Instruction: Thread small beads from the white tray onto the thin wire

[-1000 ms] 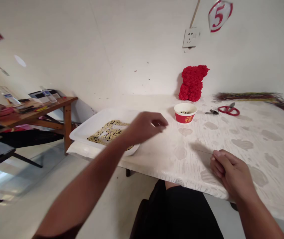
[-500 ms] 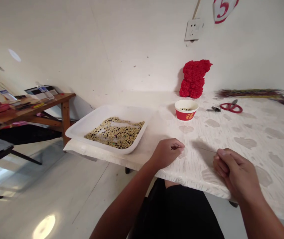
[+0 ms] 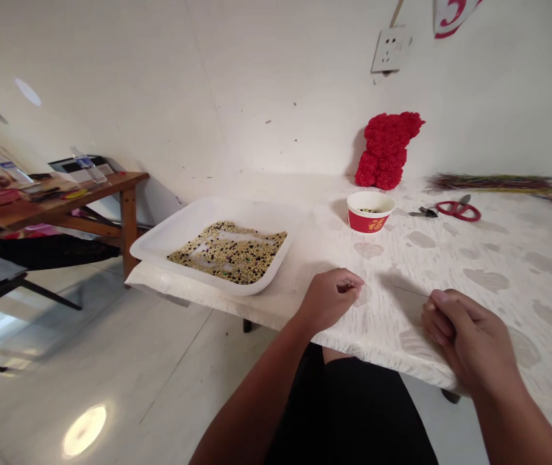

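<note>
Left hand [image 3: 328, 299] off tray [image 3: 183, 223], curled by table edge [image 3: 256, 310]; right hand [image 3: 469, 342] curled; grips unclear

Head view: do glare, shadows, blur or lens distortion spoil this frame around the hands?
In the head view, the left hand and right hand look fairly sharp, without obvious motion blur; a soft shadow falls on the tabletop beside the right hand; a round glare spot sits on the floor, away from the hands; wide-angle distortion tilts and bows the wall.

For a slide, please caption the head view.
Left hand and right hand hold a thin strand near a seed tray.
</note>
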The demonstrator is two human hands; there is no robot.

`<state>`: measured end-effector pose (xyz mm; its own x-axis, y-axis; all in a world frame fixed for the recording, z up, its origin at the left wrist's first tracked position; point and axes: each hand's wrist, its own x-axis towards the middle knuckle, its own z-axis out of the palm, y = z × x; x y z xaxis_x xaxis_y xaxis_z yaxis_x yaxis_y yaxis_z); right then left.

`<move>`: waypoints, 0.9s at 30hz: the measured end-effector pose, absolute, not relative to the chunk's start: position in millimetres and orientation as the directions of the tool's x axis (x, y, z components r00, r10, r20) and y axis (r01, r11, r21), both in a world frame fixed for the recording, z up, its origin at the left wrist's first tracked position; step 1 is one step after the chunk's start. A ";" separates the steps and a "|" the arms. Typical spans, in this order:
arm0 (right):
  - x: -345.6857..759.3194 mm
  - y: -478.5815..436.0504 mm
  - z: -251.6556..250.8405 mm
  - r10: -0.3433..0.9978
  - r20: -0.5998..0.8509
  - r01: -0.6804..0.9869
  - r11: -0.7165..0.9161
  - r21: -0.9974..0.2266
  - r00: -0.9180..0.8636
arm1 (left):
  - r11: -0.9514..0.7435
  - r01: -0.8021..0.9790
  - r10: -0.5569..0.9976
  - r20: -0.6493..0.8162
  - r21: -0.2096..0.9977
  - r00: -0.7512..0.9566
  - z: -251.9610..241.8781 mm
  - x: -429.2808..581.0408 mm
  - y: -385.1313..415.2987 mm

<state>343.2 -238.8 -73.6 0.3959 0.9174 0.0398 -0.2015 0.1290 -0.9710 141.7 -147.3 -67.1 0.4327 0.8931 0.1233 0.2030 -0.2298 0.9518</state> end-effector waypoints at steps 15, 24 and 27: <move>342.9 -236.7 -74.3 0.919 0.040 -0.188 0.123 -0.975 0.393 | -0.248 0.319 0.912 0.109 0.914 0.396 -69.3 151.4 -146.5; 347.1 -236.9 -77.6 0.929 0.041 -0.187 0.118 -0.975 0.369 | -0.207 0.247 0.919 0.102 0.947 0.380 -65.8 150.5 -146.6; 346.3 -236.3 -78.2 0.921 0.121 -0.081 0.161 -0.984 0.370 | -0.198 0.201 0.922 0.113 0.959 0.370 -65.1 148.8 -148.1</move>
